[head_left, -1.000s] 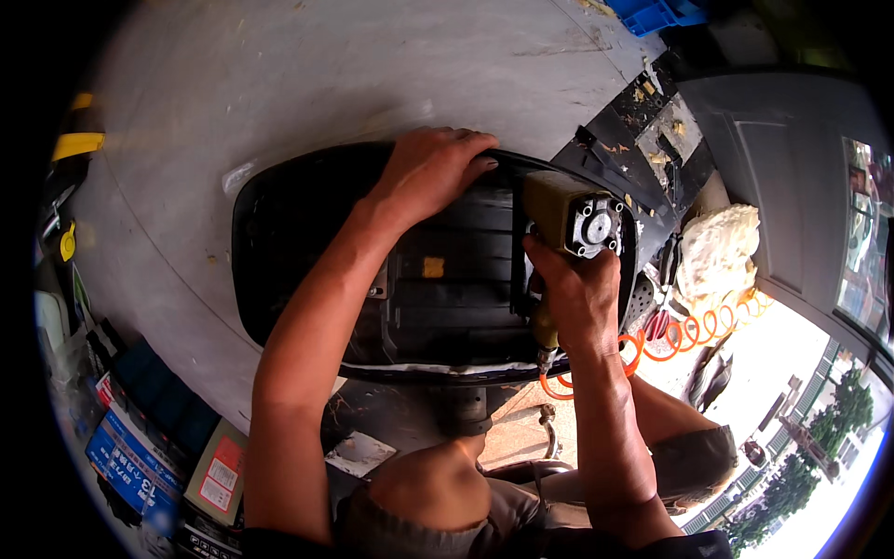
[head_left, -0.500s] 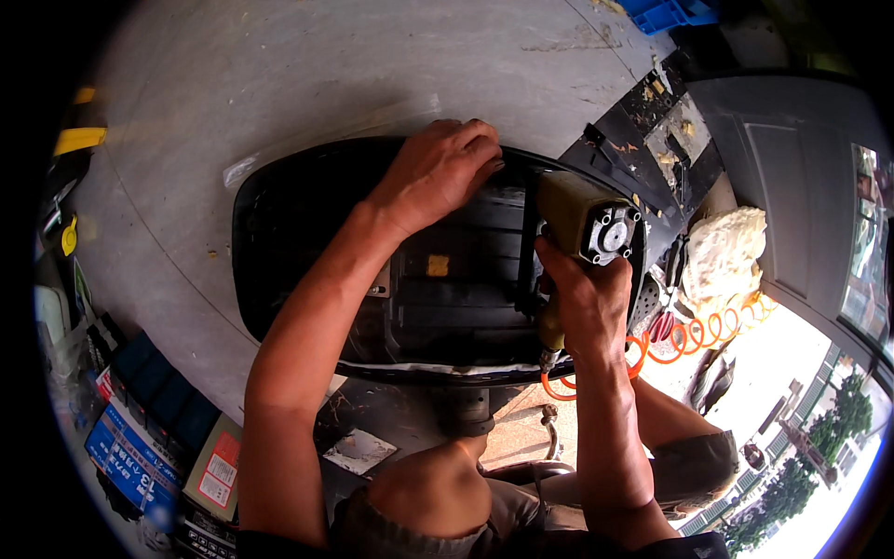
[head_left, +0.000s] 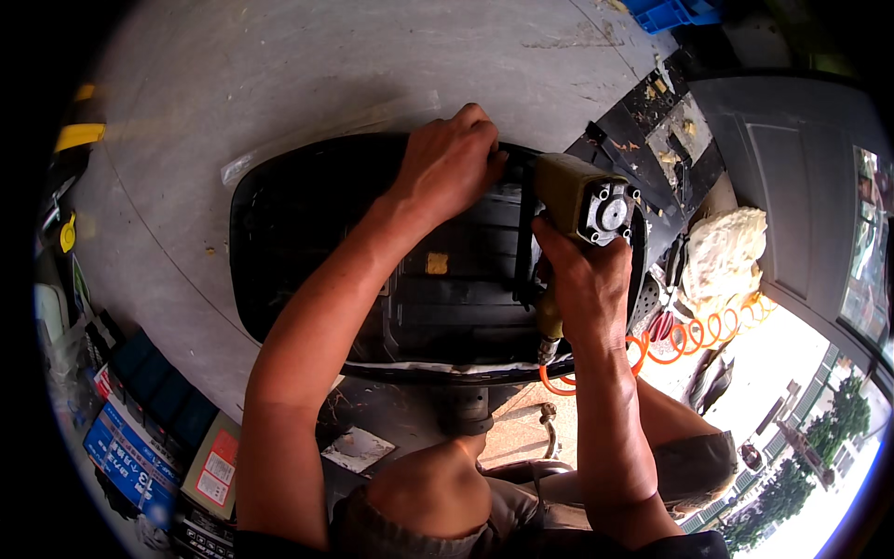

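A black scooter-type seat (head_left: 447, 321) lies underside up in front of me, its ribbed plastic base showing. My left hand (head_left: 449, 166) is closed at the far rim, its fingers curled over the edge of the seat's black cover; the fingertips are partly hidden. In my right hand (head_left: 591, 289) is an olive air staple gun (head_left: 570, 191), gripped by its handle, with its body over the right end of the seat. Its nose is hidden behind the body. From the handle's bottom runs an orange coiled air hose (head_left: 694, 337).
Red-handled scissors (head_left: 662, 326) and a cream-coloured bundle (head_left: 726, 256) lie to the right, beside the hose. A grey door panel (head_left: 792, 177) stands beyond them. Boxes, one blue (head_left: 132, 452), stand at the lower left. A blue crate (head_left: 666, 14) is at the far right.
My left hand has moved slightly away from me along the far rim. The staple gun and my right hand have also shifted a little farther from me.
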`<state>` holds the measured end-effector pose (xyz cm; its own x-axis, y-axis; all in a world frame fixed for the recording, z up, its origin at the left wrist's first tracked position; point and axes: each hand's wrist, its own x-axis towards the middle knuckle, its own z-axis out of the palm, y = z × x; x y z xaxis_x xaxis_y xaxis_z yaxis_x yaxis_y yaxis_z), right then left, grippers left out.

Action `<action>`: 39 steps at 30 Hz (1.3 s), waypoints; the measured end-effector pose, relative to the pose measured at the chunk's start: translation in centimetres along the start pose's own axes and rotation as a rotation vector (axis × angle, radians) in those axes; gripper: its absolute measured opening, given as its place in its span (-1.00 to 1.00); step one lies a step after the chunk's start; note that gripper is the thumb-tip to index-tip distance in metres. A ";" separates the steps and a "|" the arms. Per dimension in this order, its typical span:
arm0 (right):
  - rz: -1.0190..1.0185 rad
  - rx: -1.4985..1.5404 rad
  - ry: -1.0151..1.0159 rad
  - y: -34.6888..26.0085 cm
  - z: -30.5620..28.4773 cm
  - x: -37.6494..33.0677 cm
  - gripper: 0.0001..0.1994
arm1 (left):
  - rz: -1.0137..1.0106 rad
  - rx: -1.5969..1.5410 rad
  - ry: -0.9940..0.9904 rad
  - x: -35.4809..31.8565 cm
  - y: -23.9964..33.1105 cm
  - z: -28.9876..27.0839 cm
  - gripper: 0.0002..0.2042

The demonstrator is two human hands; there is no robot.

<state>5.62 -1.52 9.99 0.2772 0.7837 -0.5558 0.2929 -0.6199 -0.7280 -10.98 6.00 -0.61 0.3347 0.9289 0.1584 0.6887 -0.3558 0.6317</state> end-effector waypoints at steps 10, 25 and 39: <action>-0.053 -0.091 0.024 0.0 1.3 0.4 -0.72 | -0.114 -0.046 -0.049 0.2 0.0 -0.5 -0.79; -0.052 -0.013 -0.003 -0.6 -3.1 -1.5 -0.68 | 0.170 0.032 0.048 -2.5 -2.8 -2.9 -0.81; -0.050 -0.094 -0.156 -1.7 0.4 0.1 -0.72 | -0.222 -0.037 0.008 -2.0 -2.0 -2.7 -0.84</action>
<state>4.82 -0.34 11.04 0.1173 0.8055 -0.5808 0.3890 -0.5754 -0.7194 -14.78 5.17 -0.12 0.1724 0.9848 0.0187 0.7207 -0.1391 0.6792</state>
